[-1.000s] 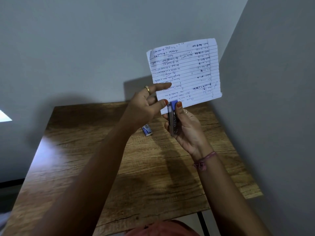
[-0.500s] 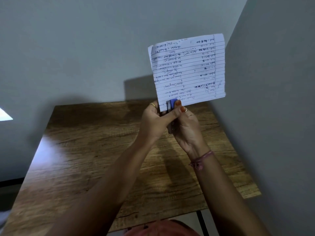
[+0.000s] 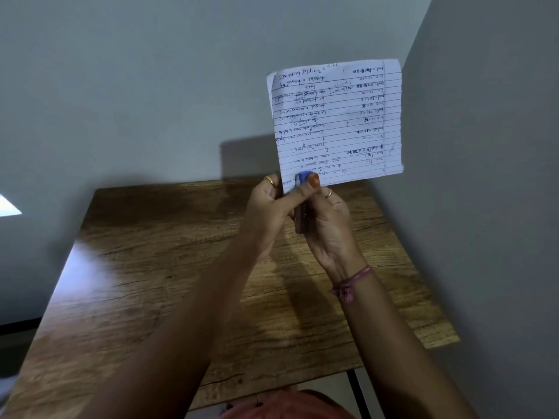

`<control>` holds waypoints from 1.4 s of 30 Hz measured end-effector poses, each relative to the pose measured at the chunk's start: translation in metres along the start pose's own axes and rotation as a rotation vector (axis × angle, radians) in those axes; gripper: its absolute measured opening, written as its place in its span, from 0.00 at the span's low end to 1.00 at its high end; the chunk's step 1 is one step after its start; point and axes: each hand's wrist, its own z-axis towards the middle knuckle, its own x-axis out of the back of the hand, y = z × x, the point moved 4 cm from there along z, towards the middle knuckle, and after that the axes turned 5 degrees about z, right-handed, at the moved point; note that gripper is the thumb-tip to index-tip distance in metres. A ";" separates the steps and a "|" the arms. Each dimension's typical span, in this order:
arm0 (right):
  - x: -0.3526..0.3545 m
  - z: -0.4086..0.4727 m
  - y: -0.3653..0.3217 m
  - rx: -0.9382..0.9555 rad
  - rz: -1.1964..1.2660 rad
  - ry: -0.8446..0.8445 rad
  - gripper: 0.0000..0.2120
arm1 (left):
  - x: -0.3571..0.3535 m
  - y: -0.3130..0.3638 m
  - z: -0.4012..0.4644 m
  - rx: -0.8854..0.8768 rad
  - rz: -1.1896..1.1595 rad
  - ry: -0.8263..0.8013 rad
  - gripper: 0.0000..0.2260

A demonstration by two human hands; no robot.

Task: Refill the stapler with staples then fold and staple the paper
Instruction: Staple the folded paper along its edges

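Both hands (image 3: 302, 213) clamped together on small rigid stapler (image 3: 302, 207) above counter (image 3: 151, 267) far edge, biting thin, floppy paper (image 3: 335, 122) at lower-left corner; grip near that corner.

Both hands raised above wooden table (image 3: 151, 282). Right hand (image 3: 329, 228) wraps stapler (image 3: 302, 204), blue tip up. Left hand (image 3: 269, 213) closed against it, thumb on the tip. Lined paper (image 3: 338, 122) upright, bottom-left corner at stapler head.
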 end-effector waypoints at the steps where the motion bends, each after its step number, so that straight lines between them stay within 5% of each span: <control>1: 0.000 -0.001 -0.002 -0.017 -0.008 -0.014 0.12 | 0.001 0.003 0.000 0.002 -0.016 -0.030 0.06; 17: 0.018 0.004 -0.016 -0.080 0.111 -0.036 0.21 | 0.010 0.017 0.004 -0.033 -0.060 0.124 0.09; 25: 0.019 0.008 -0.014 -0.070 0.119 -0.015 0.17 | 0.011 0.014 0.006 -0.080 -0.173 0.103 0.07; 30: 0.016 0.007 -0.015 -0.076 0.131 -0.033 0.23 | 0.000 -0.003 0.001 -0.072 -0.060 0.055 0.27; 35: 0.016 0.008 -0.013 -0.066 0.154 -0.061 0.20 | -0.010 -0.016 0.000 -0.110 -0.299 0.129 0.28; 39: 0.016 0.008 -0.011 -0.064 0.090 -0.065 0.19 | -0.011 -0.025 -0.002 -0.130 -0.315 0.074 0.21; 42: 0.015 0.007 -0.010 -0.064 0.091 -0.064 0.17 | -0.017 -0.031 -0.007 -0.088 -0.216 0.076 0.03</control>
